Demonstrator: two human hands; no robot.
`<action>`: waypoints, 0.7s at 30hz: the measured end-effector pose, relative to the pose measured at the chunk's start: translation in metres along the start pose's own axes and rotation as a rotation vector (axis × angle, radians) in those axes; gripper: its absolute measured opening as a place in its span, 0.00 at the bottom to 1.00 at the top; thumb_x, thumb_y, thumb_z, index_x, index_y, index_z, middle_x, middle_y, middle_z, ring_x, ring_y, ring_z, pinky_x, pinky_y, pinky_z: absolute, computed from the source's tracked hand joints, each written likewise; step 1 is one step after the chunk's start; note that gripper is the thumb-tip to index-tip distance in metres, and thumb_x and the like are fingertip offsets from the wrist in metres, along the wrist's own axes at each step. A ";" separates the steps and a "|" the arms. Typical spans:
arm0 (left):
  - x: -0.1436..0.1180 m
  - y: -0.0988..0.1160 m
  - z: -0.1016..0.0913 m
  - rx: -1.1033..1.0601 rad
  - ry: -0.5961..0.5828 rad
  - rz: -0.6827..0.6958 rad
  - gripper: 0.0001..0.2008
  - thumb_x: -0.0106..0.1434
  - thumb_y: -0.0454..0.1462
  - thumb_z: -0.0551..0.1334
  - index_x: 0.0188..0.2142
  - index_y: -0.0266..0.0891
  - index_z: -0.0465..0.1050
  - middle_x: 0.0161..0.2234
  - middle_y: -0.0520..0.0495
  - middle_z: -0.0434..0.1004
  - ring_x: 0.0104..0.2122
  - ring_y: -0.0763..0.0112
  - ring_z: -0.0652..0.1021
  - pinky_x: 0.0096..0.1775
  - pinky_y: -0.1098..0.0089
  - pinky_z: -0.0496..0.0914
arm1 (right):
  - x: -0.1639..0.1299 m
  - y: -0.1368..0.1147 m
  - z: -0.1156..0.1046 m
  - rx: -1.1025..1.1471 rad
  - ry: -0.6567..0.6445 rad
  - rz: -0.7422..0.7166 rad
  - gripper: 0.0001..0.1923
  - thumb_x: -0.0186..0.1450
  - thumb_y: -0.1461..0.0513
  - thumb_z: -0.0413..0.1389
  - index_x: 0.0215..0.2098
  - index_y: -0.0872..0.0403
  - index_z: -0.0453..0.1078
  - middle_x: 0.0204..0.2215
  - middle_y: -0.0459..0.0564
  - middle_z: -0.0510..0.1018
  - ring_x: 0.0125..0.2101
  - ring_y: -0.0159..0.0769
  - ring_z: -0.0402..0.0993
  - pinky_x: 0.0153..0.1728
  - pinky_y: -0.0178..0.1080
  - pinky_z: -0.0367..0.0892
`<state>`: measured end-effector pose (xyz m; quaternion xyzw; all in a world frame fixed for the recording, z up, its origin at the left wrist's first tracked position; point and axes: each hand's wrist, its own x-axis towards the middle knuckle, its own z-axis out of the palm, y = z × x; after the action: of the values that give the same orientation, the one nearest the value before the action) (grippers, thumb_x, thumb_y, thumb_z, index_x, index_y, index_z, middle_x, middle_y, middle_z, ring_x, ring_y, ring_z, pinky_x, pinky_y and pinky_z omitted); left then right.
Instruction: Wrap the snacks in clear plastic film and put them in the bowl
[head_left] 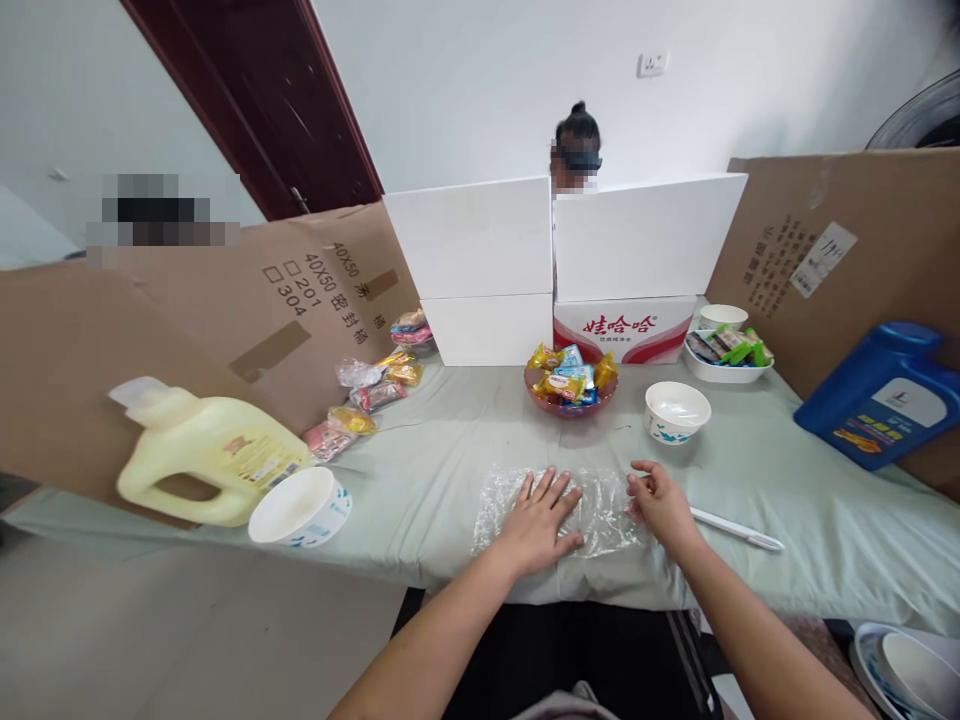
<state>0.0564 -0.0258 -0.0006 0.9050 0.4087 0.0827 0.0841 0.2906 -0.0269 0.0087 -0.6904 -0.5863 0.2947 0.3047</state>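
A clear plastic bag (pixel 604 505) lies flat on the cloth near the table's front edge. My left hand (pixel 541 520) rests on it with the palm down and the fingers spread. At the bag's right end, my right hand (pixel 660 505) has thumb and fingers closed together on its edge, where the plastic bunches up. Just right of that hand lies a white pen-like stick (pixel 739 530), partly hidden behind the wrist. Beyond my hands stand a reddish bowl (pixel 571 405) heaped with wrapped snacks and a white paper bowl (pixel 677 412).
On the left are a yellow jug (pixel 217 455), a tilted paper bowl (pixel 300 508) and several packaged snacks (pixel 377 395). A blue bottle (pixel 885 395) and a white dish of packets (pixel 729 370) stand right. White boxes (pixel 487 240) and cardboard panels (pixel 315 300) wall the table; people are behind them.
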 end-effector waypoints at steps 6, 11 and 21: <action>-0.001 -0.002 -0.001 -0.006 -0.035 0.001 0.38 0.64 0.62 0.47 0.67 0.49 0.44 0.69 0.47 0.42 0.68 0.53 0.43 0.64 0.45 0.40 | -0.033 0.011 -0.014 0.236 -0.356 -0.063 0.30 0.60 0.54 0.53 0.59 0.52 0.55 0.32 0.43 0.76 0.24 0.32 0.75 0.29 0.37 0.70; -0.001 -0.001 -0.003 -0.015 -0.063 0.008 0.40 0.62 0.63 0.49 0.68 0.50 0.43 0.69 0.47 0.40 0.68 0.53 0.42 0.64 0.45 0.39 | -0.037 0.024 -0.043 -0.114 -0.230 -0.053 0.23 0.61 0.62 0.48 0.54 0.52 0.63 0.30 0.44 0.76 0.28 0.34 0.75 0.35 0.39 0.67; 0.000 0.003 -0.003 -0.017 -0.038 0.016 0.41 0.61 0.60 0.54 0.67 0.46 0.45 0.69 0.44 0.44 0.67 0.51 0.43 0.63 0.43 0.40 | -0.037 -0.032 0.007 -0.526 -0.020 -0.622 0.18 0.69 0.61 0.44 0.53 0.53 0.68 0.51 0.54 0.75 0.53 0.41 0.68 0.55 0.44 0.59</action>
<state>0.0582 -0.0276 0.0032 0.9089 0.3991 0.0697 0.0988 0.2601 -0.0584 0.0304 -0.5316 -0.8254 0.0350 0.1866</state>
